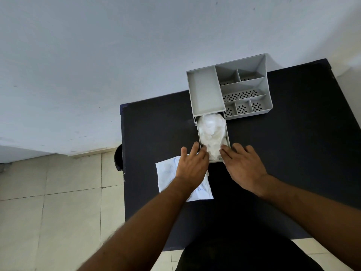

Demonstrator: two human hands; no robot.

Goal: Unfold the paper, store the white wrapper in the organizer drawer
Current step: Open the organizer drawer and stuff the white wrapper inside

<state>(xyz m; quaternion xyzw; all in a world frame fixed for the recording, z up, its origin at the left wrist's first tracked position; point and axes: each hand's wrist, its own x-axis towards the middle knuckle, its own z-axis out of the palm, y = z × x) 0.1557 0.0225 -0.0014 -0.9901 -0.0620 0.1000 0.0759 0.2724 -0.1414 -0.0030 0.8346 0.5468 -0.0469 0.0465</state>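
Both hands are reaching to the front end of the pulled-out drawer (213, 137). Left hand (192, 166) is lying palm down with its fingers a little apart, and its fingertips are touching the drawer's near left corner. Right hand (243, 166) is also palm down with fingers loosely apart, and its fingertips are resting at the drawer's near right corner, next to the white stuff inside. Neither hand is pinching anything that I can see.

White wrapper (212, 132) is sitting inside the open drawer. It is looking crinkly, puffy and a bit shiny, like thin plastic, and it is filling the drawer almost from end to end.

That drawer is sticking out of the grey organizer (207, 90), a boxy plastic thing with smooth, flat walls. Its top is holding one long plain tray on the left and smaller square and long boxes on the right, with little leaf-shaped holes in their floors.

Flat paper (168, 173) is lying on the table under the left wrist. It is white, a bit wrinkled, with faint blue marks on it.

Everything is sitting on a dark table (293, 153) with a dull, flat top. Pale square floor tiles (58, 212) are showing beside it, and a plain white wall (97, 55) is standing behind.
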